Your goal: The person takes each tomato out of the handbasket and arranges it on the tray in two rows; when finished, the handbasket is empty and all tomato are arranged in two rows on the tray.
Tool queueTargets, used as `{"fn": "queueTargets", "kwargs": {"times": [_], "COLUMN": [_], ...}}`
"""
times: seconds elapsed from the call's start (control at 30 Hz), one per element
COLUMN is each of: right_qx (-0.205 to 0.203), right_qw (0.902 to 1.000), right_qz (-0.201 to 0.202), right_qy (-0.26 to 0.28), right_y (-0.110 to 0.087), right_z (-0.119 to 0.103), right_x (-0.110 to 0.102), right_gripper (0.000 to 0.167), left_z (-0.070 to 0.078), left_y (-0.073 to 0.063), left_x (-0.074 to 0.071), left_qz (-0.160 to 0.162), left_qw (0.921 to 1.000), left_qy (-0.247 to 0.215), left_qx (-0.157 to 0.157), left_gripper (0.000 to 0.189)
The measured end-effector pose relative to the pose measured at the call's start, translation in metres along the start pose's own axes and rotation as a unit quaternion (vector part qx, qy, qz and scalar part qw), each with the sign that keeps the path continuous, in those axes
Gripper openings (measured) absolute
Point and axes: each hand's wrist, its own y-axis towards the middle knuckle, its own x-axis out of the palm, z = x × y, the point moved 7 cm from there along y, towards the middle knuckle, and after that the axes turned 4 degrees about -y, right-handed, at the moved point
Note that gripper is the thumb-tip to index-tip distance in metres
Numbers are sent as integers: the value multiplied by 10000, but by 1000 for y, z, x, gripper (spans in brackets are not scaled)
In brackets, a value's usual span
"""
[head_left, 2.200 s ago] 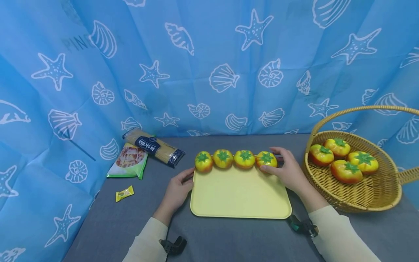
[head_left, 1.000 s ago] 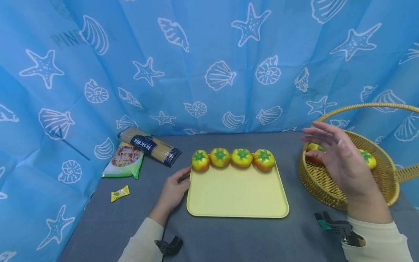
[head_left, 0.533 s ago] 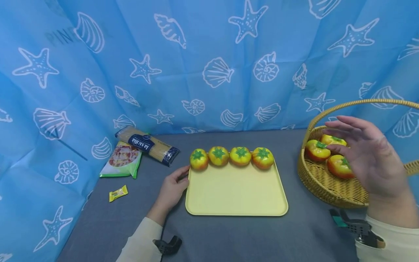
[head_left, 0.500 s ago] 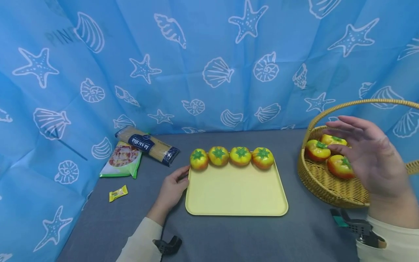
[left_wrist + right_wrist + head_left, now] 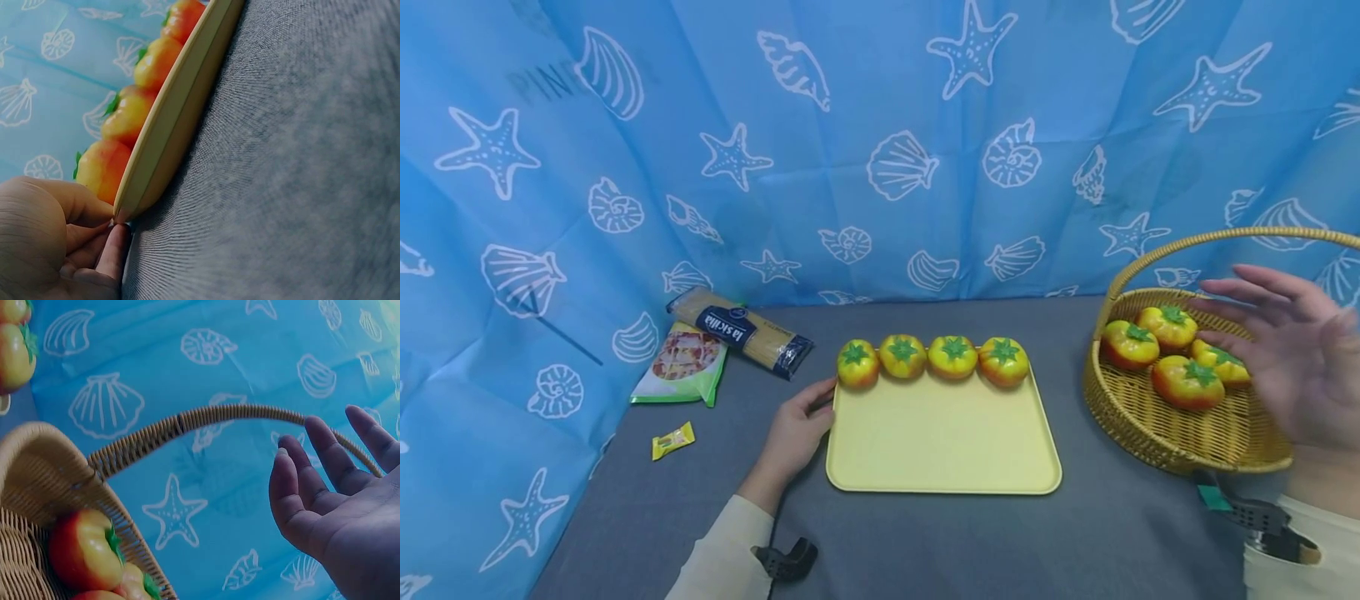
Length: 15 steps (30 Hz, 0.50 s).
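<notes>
Along the far edge of a pale yellow tray (image 5: 943, 442) several yellow-red persimmon-like fruits (image 5: 953, 357) with green leafy tops sit in a row. My left hand (image 5: 797, 433) pinches the tray's left rim; in the left wrist view thumb and finger meet at its corner, beside the nearest fruit (image 5: 105, 169). Over the right side of a wicker basket (image 5: 1138, 429) hovers my right hand (image 5: 1296, 358), fingers apart and holding nothing. More of these fruits (image 5: 1187, 382) lie in the basket, one partly behind the right fingertips. In the right wrist view the basket handle (image 5: 212, 415) passes behind the fingers.
At the back left a pasta packet (image 5: 741, 331) overlaps a green and white food bag (image 5: 685, 367). A small yellow wrapped sweet (image 5: 673, 440) lies nearer. Behind the grey-covered table (image 5: 880, 546) hangs a blue seashell curtain (image 5: 850, 167).
My right hand has let go of the tray's rightmost fruit and moved right, across the basket, uncovering the fruits there. My left hand stays at the tray's left rim.
</notes>
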Motion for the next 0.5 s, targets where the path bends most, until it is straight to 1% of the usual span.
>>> {"fn": "queueTargets", "kwargs": {"times": [0.2,0.27,0.33,0.4,0.47,0.5], "right_qx": [-90,-62,119,440,850,1023], "right_qw": [9994,9995,9998,9963,9871,9819], "right_qz": [-256,-192,128,684,1202,1388], "right_qy": [202,230,15,-280,-636,-782], "right_y": [-6,-9,-13,-17,-22,-25], "right_z": [4,7,10,15,20,22], "right_x": [-24,-33,-44,-53,-59,-62], "right_gripper": [58,57,56,55,53,52], "left_z": [-1,-1,-1,-1,-1,-1], "left_y": [0,0,0,0,0,0], "left_x": [0,-1,-1,0,0,0], "left_qz": [17,21,22,17,15,9], "left_qw": [10000,10000,10000,10000,10000,10000], "left_qy": [18,13,13,19,24,19], "left_qx": [-37,-24,-9,1,-1,-5], "left_gripper": [52,52,51,51,51,51]}}
